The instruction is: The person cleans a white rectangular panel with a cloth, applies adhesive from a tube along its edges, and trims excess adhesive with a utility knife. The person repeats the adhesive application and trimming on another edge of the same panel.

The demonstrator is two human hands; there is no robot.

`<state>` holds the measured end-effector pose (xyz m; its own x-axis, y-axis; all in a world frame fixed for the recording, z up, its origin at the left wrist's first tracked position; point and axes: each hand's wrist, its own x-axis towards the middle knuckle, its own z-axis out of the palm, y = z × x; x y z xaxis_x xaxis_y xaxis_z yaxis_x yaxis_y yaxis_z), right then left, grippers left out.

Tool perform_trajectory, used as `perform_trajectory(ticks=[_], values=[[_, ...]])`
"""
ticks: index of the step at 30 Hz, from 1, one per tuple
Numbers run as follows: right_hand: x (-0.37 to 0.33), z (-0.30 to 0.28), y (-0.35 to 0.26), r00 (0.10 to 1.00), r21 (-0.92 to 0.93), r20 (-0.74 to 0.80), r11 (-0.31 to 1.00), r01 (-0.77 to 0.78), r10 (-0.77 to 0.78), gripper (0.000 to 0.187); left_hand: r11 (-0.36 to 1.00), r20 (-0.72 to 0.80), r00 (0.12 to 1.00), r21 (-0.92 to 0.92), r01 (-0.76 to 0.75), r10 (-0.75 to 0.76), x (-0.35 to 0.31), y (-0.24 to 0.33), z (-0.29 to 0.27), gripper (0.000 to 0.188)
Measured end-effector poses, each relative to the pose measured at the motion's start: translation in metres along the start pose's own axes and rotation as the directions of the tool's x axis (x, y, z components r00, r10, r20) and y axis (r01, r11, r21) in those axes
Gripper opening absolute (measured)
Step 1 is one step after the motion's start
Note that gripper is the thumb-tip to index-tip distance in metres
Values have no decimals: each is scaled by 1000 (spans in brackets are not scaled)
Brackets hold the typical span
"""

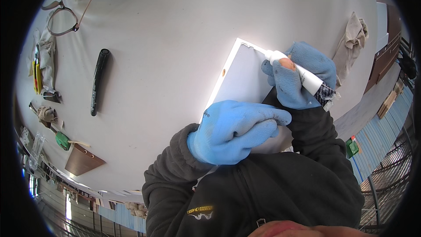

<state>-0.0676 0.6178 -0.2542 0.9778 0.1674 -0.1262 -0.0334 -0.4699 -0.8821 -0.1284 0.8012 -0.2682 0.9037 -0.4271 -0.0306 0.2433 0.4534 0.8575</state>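
Observation:
My right hand [302,73], in a blue glove with a thumb tip showing bare, grips a white squeeze tube [309,80] with a dark printed end. Its narrow nozzle meets the upper edge of a light panel [243,72] with a bright white rim. A thin wavy bead of white paste [252,46] runs along that edge beside the nozzle. My left hand [237,131], gloved in blue, lies over the panel's near part with its fingers stretched toward the right and nothing visible in them. Much of the panel's near end is hidden under my hands and sleeves.
On the pale table [153,17] lie a black marker [100,82], eyeglasses [62,21], a yellow-handled tool [37,72], a green-handled tool [62,141] and a brown plate [84,159] at the left. A crumpled cloth glove [351,39] rests right of my right hand.

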Motion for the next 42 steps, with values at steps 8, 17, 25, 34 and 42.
perform_trajectory(ticks=[8, 17, 25, 34, 42], values=[[-1, 0, -1, 999, 23, 13, 999, -36, 36, 43, 1000, 5, 1000, 26, 6, -7, 1, 2, -1, 20], [-1, 0, -1, 1000, 31, -7, 999, -9, 9, 41, 996, -5, 998, 68, -65, 65, 2, 3, -2, 20], [-3, -2, 1, 1000, 65, -7, 997, -30, 30, 43, 999, 0, 1000, 39, 25, -25, 3, 6, -2, 20], [-3, -5, -11, 962, 515, -172, 852, -98, 214, 31, 890, -66, 916, -274, 365, -396, -1, 24, 8, 23], [-48, -39, -53, 985, 660, -72, 748, -73, 160, 31, 975, 27, 995, 201, 92, -100, 3, 38, 9, 23]])
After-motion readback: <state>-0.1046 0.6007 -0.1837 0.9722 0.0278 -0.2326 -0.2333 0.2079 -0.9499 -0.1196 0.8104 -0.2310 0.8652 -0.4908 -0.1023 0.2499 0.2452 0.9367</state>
